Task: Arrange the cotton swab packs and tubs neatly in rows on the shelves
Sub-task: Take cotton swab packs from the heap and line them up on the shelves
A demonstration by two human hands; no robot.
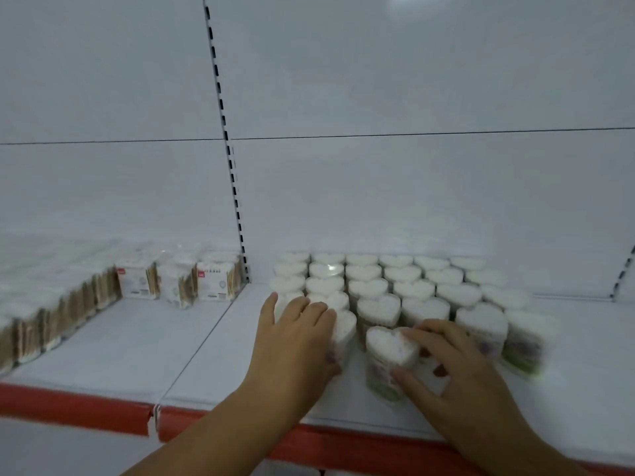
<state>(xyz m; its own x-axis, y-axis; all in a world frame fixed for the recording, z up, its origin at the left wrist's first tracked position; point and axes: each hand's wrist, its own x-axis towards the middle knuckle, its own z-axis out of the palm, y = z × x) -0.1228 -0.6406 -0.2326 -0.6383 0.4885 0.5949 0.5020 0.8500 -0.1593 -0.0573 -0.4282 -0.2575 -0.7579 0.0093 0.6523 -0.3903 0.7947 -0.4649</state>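
1. R hand grips the loose heart tub: fingertips curled over its white top, thumb pressed on its near side. This tub stands upright on the shelf, just in front of the block, betw. the 2nd and 3rd columns
2. L hand holds the front-left tub: fingers bent over the top, thumb against its side wall. It sits at the near end of the leftmost columns, touching the tub behind
3. Tub block: heart-shaped clear tubs packed w/ white-tipped swabs, approx. six columns running back to the back panel, tight side by side. Labels too blurred to read
4. L bay: swab packs, clear wrap w/ wooden sticks showing, in a row along the back and another down the far left side
5. Room: bare white shelf in front of the packs and left of the tubs; red edge strip along the front lip, close under both wrists. Slotted upright divides the two bays
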